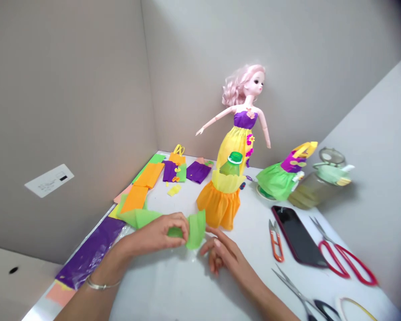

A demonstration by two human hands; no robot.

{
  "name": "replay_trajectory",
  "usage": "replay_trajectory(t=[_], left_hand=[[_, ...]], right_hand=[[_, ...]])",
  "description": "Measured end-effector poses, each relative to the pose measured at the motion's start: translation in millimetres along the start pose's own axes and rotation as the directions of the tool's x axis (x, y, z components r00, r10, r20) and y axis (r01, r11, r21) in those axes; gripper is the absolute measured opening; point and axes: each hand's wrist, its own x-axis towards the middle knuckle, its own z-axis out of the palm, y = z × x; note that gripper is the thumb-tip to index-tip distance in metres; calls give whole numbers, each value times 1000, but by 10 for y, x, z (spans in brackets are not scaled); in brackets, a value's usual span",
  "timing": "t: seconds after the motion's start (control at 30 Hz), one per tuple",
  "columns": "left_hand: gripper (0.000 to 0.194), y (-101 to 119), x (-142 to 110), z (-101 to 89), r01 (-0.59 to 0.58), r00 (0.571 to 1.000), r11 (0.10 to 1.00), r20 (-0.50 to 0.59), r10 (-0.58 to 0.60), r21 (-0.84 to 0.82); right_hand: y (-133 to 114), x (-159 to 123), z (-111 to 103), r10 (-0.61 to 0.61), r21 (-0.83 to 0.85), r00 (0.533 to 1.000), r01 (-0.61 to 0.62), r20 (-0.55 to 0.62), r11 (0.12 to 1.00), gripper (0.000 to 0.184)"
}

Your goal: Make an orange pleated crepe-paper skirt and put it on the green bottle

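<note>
- From my remote view: a left hand (153,234), wearing a thin silver bangle (103,284), is clenched on a green crepe paper strip (141,218), pinching it near the middle of the strip.
- A right hand (222,254) sits just to the right, released and holding nothing, with its fingers loosely spread close to the paper's free end. I cannot tell whether a fingertip touches it.
- The green crepe paper strip lies at the near edge of the work area, above a white table (173,290). Its long axis runs left to right, with its free end bent up beside the right hand.
- Just far of the hands stands an orange paper skirt (218,207) around a bottle with a green cap (235,158).
- Behind it, a pink-haired doll (243,129) in a yellow and purple dress stands upright against the far wall.
- To the right lie a green and purple paper dress (276,180), a glass jar (316,191), a phone (297,236), orange snips (276,240), red-handled scissors (341,261) and silver scissors (297,292).
- To the left lie orange paper pieces (143,187) and a purple paper sheet (90,252).
</note>
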Motion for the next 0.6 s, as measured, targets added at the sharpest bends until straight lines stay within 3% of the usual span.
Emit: replay_trajectory(t=[0.07, 0.17, 0.27, 0.37, 0.5, 0.6], left_hand=[[5, 22, 54, 151, -13, 999, 1000, 47, 12, 14], [8, 0, 82, 235, -9, 999, 999, 51, 8, 34], [11, -108, 95, 187, 49, 990, 990, -137, -31, 132], [26, -271, 120, 135, 142, 938, 958, -342, -50, 248], [49, -450, 167, 154, 228, 906, 929, -413, -93, 290], [55, -515, 191, 174, 243, 900, 929, -423, -108, 279]], right_hand=[[23, 30, -8, 46, 57, 998, -44, -37, 997, 70], [59, 71, -19, 53, 18, 994, -52, -96, 999, 56], [87, 79, -17, 18, -47, 990, -25, -136, 999, 38], [109, 54, 1, -37, -151, 984, 10, -176, 989, 24], [127, 19, 26, -105, -291, 975, 45, -196, 956, 13], [141, 20, 30, -130, -353, 974, 56, -188, 934, 13]])
